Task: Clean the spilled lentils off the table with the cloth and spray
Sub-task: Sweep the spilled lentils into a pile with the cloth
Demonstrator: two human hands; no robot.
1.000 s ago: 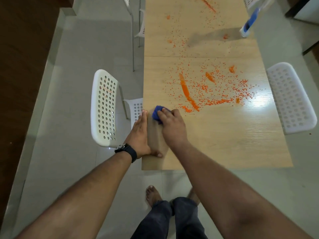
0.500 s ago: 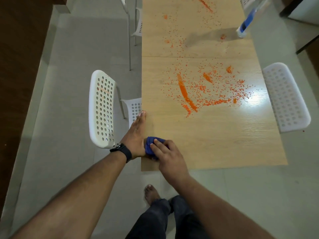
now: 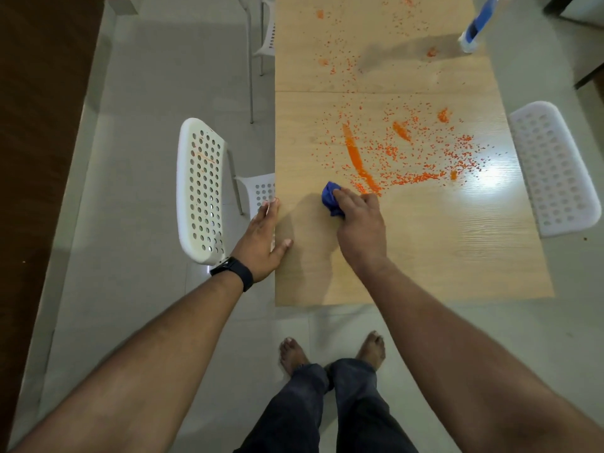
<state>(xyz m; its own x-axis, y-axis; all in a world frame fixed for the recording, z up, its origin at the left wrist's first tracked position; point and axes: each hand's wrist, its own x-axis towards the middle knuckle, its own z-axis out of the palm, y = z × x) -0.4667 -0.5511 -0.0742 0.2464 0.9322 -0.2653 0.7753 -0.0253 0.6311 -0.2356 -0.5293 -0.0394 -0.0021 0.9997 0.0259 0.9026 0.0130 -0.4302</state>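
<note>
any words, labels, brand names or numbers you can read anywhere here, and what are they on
None can be read.
Spray bottle: blue label, too blurred and cut off by the frame edge to read.
Black wristband by the left hand: no writing shows.
Blue cloth and table: no print.

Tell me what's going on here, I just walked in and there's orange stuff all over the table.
A person is wiping spilled lentils off the wooden table. The right hand grips a bunched blue cloth at the near edge of the spill, while the left hand lies flat along the table's left edge. Most of the lentils are not yet cleared. The spray bottle stands untouched at the far right.
</note>
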